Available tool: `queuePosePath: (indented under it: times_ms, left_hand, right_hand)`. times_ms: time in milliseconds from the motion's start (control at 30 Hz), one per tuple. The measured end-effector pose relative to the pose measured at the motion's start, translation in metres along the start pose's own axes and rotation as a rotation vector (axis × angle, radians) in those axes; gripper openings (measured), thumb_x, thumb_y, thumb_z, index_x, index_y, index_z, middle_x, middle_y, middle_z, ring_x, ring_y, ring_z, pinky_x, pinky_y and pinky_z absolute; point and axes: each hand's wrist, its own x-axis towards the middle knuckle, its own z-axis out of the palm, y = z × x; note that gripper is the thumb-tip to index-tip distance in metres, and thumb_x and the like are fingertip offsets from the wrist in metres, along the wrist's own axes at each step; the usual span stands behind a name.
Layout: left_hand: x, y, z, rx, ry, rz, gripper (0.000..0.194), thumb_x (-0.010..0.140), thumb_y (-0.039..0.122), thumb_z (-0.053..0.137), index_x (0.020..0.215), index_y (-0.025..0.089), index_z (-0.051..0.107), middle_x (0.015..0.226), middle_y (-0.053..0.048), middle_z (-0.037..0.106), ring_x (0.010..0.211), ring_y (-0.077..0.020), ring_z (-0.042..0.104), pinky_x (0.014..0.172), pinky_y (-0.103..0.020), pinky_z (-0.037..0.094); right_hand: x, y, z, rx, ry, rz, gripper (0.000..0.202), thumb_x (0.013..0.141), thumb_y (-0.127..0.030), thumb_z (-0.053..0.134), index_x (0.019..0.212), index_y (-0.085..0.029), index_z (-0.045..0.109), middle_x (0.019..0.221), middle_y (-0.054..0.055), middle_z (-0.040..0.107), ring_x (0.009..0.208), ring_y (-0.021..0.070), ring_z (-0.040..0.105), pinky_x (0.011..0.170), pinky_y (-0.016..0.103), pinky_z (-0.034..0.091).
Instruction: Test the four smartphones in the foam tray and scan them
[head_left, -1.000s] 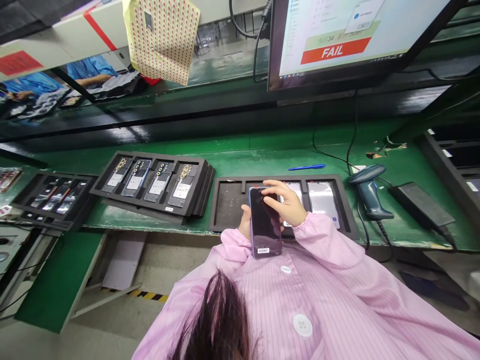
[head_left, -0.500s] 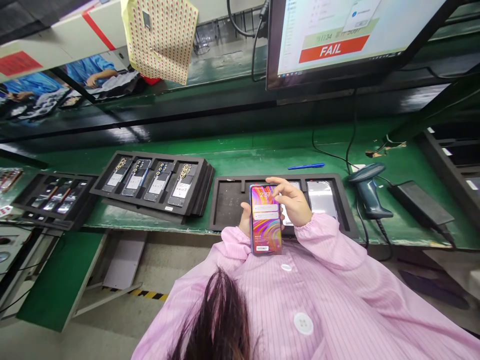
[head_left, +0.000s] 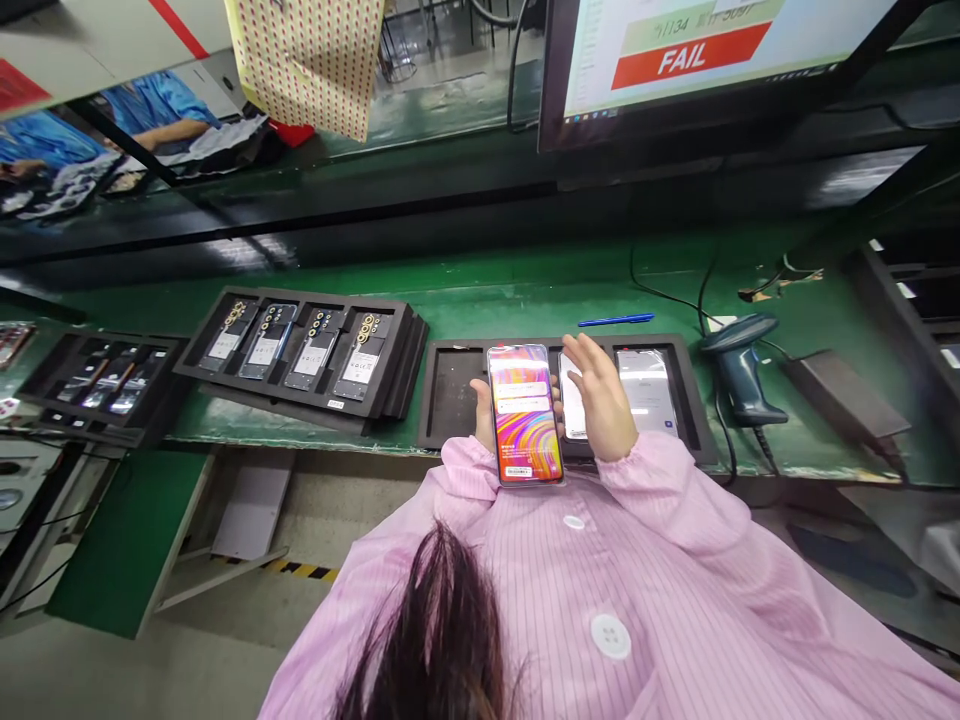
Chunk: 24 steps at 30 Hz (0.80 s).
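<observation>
A phone (head_left: pixel 525 420) with a lit, colourful screen rests in my left hand (head_left: pixel 484 415), the thumb along one edge and fingertips showing at the other. Just right of it, my right hand (head_left: pixel 604 405) is raised with its fingers stretched out, holding nothing. Both hands are over the near edge of a black foam tray (head_left: pixel 450 400). In that tray lie a phone with a white screen (head_left: pixel 574 405), partly hidden by my right hand, and another phone (head_left: pixel 646 388) further right.
Left are stacked black trays (head_left: pixel 390 385) with open-backed phones and a darker tray (head_left: pixel 161 400). Behind lies a blue pen (head_left: pixel 616 320). A scanner (head_left: pixel 742 370) and a black adapter (head_left: pixel 847 400) with cables are right. A monitor (head_left: pixel 690 60) reads FAIL. A co-worker's arm shows top left.
My right hand has lifted off the phone's top edge and moved right, its fingers straightening. The phone in my left hand looks tilted differently. The whole view has shifted slightly.
</observation>
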Motion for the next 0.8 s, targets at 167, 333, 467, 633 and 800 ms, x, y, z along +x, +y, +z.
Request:
queuePosePath:
  times_ms: [167,333,467,633,800]
  left_hand:
    - [0.002,0.009,0.0,-0.028,0.047,0.071,0.098,0.06,0.084,0.031,0.117,0.007,0.052,0.092,-0.015,0.065,0.08,-0.0225,0.063,0.073,-0.036,0.049]
    - [0.006,0.012,0.003,0.026,0.096,0.076,0.097,0.061,0.085,0.027,0.113,0.008,0.056,0.092,-0.017,0.065,0.086,-0.0263,0.062,0.074,-0.038,0.049]
    - [0.006,0.011,0.005,0.059,0.144,0.076,0.093,0.064,0.084,0.026,0.106,0.008,0.06,0.091,-0.017,0.066,0.086,-0.0259,0.063,0.074,-0.037,0.049]
    - [0.008,0.013,-0.001,0.172,0.287,0.044,0.078,0.065,0.079,0.038,0.089,0.01,0.063,0.074,-0.012,0.065,0.066,-0.0204,0.063,0.062,-0.033,0.05]
    - [0.014,0.009,-0.008,0.318,0.526,0.128,0.056,0.061,0.066,0.061,0.074,0.011,0.061,0.059,-0.003,0.059,0.046,-0.0098,0.052,0.047,-0.024,0.042]
  right_hand:
    - [-0.046,0.005,-0.017,-0.562,-0.24,-0.631,0.029,0.081,-0.028,0.043,0.102,-0.027,0.063,0.126,0.005,0.052,0.126,0.0271,0.036,0.102,0.053,0.026]
    - [-0.053,0.008,-0.014,-0.671,-0.416,-0.661,0.029,0.082,-0.033,0.041,0.086,-0.028,0.069,0.127,0.003,0.052,0.127,0.029,0.032,0.103,0.054,0.023]
    - [-0.043,0.015,-0.005,-0.617,-0.292,-0.436,0.038,0.086,-0.035,0.038,0.116,-0.024,0.057,0.135,0.009,0.042,0.13,0.0283,0.027,0.104,0.053,0.023]
    - [-0.041,0.024,0.003,-0.174,-0.221,0.248,0.074,0.081,-0.055,0.039,0.141,-0.019,0.015,0.139,0.018,0.033,0.124,0.0271,0.039,0.099,0.05,0.034]
    - [-0.041,0.025,0.013,0.144,-0.375,0.668,0.116,0.057,-0.049,0.072,0.142,-0.022,-0.002,0.127,0.016,0.042,0.091,0.0204,0.058,0.079,0.04,0.049]
